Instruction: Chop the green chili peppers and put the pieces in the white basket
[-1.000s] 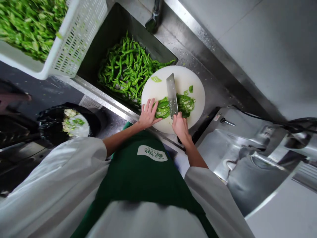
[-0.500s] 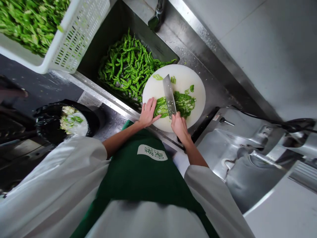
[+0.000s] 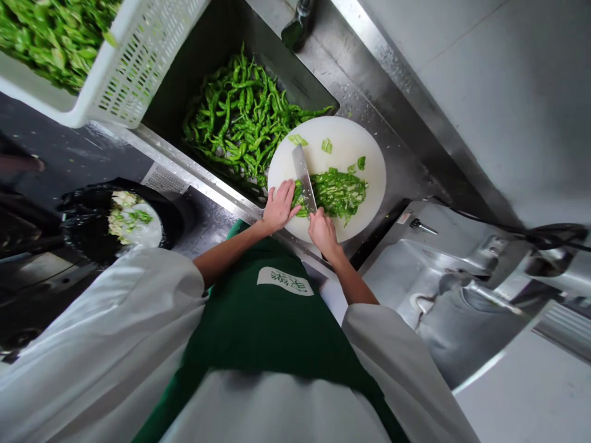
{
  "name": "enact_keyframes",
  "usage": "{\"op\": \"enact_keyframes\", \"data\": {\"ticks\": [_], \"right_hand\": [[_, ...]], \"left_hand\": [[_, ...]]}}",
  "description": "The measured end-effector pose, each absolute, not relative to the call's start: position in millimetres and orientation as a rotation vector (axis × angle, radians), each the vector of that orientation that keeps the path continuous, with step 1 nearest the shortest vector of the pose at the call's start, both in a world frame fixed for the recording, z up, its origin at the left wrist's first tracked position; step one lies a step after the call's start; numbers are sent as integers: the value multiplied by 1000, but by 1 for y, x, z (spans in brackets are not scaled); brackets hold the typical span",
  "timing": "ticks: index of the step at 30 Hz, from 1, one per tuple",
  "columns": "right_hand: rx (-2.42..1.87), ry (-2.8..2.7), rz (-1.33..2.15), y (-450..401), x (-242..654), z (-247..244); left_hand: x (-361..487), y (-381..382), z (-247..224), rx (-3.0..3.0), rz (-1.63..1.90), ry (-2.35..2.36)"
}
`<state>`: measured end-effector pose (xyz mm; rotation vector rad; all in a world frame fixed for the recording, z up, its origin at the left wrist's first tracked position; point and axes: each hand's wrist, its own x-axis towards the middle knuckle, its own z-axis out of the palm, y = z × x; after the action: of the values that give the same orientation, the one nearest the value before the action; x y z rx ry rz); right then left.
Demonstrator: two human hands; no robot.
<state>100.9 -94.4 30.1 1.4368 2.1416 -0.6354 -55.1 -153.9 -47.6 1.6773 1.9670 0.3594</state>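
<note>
A round white cutting board [image 3: 362, 138] lies over the corner of the sink. My right hand [image 3: 323, 232] is closed around the handle of a cleaver [image 3: 302, 172], whose blade stands among green peppers [image 3: 299, 198] on the board. At the board's left side, my left hand [image 3: 279, 209] holds the peppers down, fingers close together and thumb out toward the blade. Part of the peppers is hidden beneath this hand. To the right of the blade lies a pile of chopped green pepper [image 3: 340, 194]. A few loose pieces [image 3: 327, 146] are scattered farther back.
Many whole green peppers [image 3: 240, 117] fill the sink [image 3: 168, 101] beyond the board. A white perforated basket [image 3: 133, 74] of cut peppers stands at upper left. A black-lined bin [image 3: 173, 215] with scraps is at left, a tap [image 3: 295, 31] behind, metal equipment [image 3: 397, 271] at right.
The cleaver has moved left along the peppers, closer to my left hand, and the chopped pile on its right is larger. My left hand stays on the peppers.
</note>
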Motion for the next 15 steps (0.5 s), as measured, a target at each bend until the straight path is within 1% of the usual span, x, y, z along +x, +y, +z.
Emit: {"op": "enact_keyframes", "data": {"ticks": [4, 7, 11, 15], "right_hand": [[1407, 2167, -604, -92, 112, 49], [1345, 2183, -584, -99, 116, 56], [1292, 2162, -588, -108, 104, 44], [1340, 2171, -616, -103, 88, 28]], "left_hand": [[-62, -163, -43, 1606, 497, 2055], [-58, -166, -43, 1572, 451, 2094], [-47, -163, -46, 1611, 311, 2062], [-41, -163, -47, 1610, 273, 2082]]}}
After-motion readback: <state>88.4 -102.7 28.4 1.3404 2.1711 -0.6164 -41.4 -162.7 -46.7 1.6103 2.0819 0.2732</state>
